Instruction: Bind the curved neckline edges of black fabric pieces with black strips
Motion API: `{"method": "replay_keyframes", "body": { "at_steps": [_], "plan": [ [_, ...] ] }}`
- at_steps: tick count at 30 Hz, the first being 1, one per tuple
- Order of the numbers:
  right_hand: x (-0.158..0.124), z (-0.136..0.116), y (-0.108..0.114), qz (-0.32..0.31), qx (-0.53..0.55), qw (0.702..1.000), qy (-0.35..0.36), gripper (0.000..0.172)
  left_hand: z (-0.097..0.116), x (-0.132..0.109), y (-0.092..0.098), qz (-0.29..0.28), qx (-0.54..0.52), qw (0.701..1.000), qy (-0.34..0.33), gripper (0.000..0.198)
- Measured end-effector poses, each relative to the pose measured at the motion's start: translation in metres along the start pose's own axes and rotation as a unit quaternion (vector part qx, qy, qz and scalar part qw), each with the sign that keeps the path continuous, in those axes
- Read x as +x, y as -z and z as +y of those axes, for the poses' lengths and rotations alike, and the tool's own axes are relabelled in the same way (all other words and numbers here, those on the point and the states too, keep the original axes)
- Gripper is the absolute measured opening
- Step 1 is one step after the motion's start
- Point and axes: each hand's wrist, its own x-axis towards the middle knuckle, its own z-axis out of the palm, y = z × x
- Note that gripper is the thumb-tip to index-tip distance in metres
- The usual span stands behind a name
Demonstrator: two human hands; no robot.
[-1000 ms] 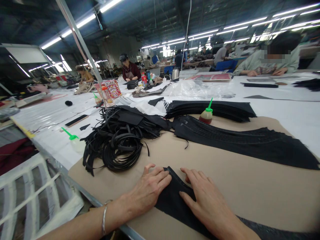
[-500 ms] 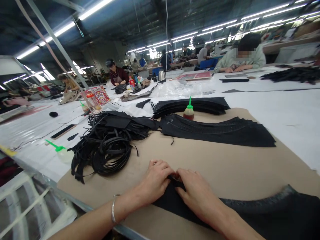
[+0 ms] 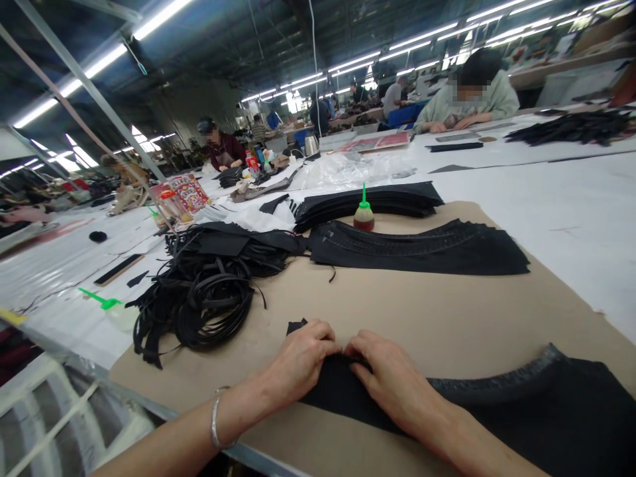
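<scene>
A long curved black fabric piece (image 3: pixel 527 404) lies across the near part of the brown sheet (image 3: pixel 278 437). Along its upper edge runs a shiny, puckered strip. My left hand (image 3: pixel 309 358) pinches that edge near the piece's left end, a corner of which sticks out beyond the knuckles. Just to the right, my right hand (image 3: pixel 385 368) grips the same edge with thumb and fingers closed. Only a small gap separates the two sets of fingertips. What lies under the fingers is partly hidden. A silvery bracelet circles my left wrist.
Left of centre lies a heap of black strips (image 3: pixel 218 291). Stacked black curved pieces (image 3: pixel 422 252) lie beyond, beside a green-tipped bottle (image 3: pixel 364 213). Another green-tipped bottle (image 3: pixel 116 311) lies near the left table edge. Co-workers (image 3: pixel 472 93) sit across the table.
My left hand has shifted slightly left along the edge, opening a small gap between the hands and exposing the fabric's left corner. The whole view has shifted a little.
</scene>
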Motion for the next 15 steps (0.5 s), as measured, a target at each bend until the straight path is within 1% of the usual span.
{"method": "replay_keyframes", "body": {
  "at_steps": [8, 12, 15],
  "plan": [
    [0.0031, 0.001, 0.0019, -0.011, -0.02, 1.0, -0.004, 0.02, -0.0045, 0.0022, 0.0006, -0.014, -0.015, 1.0, -0.002, 0.042],
    [0.0009, 0.0024, 0.0011, -0.017, -0.023, 1.0, 0.002, 0.018, -0.0031, 0.0036, 0.0004, -0.022, 0.003, 1.0, 0.009, 0.04],
    [-0.0032, 0.0042, 0.0004, -0.017, -0.024, 0.999, 0.019, 0.017, 0.0002, -0.001, -0.0001, -0.032, 0.025, 0.999, 0.008, 0.041]
  ]
}}
